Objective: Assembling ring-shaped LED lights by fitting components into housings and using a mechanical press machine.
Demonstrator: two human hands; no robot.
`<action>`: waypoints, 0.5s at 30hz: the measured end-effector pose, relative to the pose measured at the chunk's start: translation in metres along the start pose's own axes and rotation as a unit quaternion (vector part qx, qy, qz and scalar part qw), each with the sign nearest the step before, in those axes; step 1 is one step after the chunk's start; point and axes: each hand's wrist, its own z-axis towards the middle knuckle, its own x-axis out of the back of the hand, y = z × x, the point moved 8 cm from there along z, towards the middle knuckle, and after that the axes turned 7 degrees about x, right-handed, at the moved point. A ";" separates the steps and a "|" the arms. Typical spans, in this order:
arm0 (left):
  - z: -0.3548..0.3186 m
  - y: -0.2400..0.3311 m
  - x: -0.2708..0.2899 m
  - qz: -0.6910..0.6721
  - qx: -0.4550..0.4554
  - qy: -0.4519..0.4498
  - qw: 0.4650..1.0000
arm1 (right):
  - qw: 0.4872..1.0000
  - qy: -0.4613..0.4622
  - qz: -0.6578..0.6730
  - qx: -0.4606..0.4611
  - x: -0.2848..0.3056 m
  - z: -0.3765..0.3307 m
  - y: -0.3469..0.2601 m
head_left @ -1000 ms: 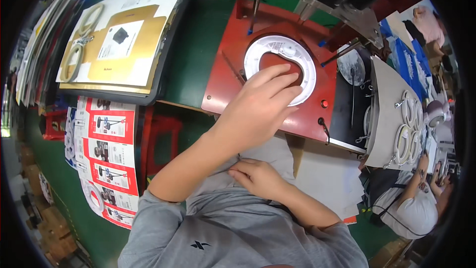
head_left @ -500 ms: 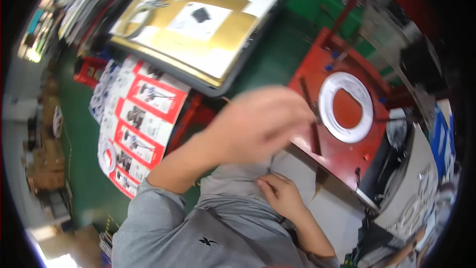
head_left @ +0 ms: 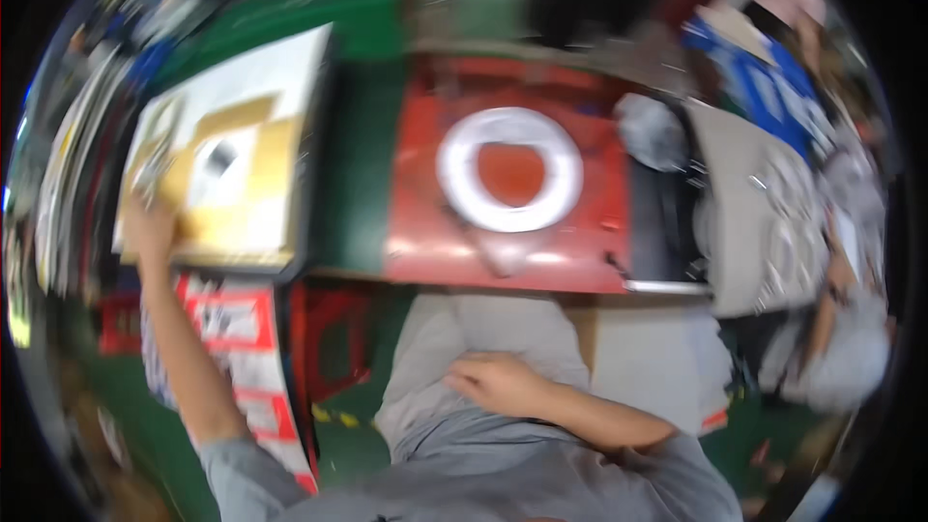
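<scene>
My left hand (head_left: 148, 227) reaches to the near left edge of a stack of white sheets (head_left: 282, 63) with gold-brown printing. Its fingers are smeared by motion, beside a pale looped item (head_left: 155, 166) lying on the stack. Whether they grip anything cannot be made out. My right hand (head_left: 498, 383) rests on my lap with its fingers curled in, and nothing shows in it. In front of me a flat white ring (head_left: 559, 174) lies on a red tabletop (head_left: 416, 222). A dark thin bar (head_left: 491, 249) lies close to the ring's near side.
Red-and-white printed sheets (head_left: 232, 319) hang below the stack, next to a red stool (head_left: 333, 348). Right of the red top are a crumpled clear bag (head_left: 652, 130) and a grey surface (head_left: 739, 232) with pale rings. Another person's arm (head_left: 829, 314) shows at far right.
My view has swung, so the red tabletop now lies straight ahead. My left hand has moved from near the red top to the sheet stack at left. My right hand stays on my lap.
</scene>
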 end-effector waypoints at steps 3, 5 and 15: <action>0.024 -0.072 -0.005 0.022 -0.086 0.156 0.984 | 0.997 0.065 0.003 0.029 0.003 0.004 -0.016; 0.018 -0.036 -0.044 -0.025 0.005 0.023 0.999 | 0.999 0.037 0.018 -0.018 0.002 -0.001 -0.007; -0.076 0.010 0.063 -0.321 -0.041 -0.106 0.940 | 0.997 0.068 0.044 0.017 0.013 -0.009 -0.018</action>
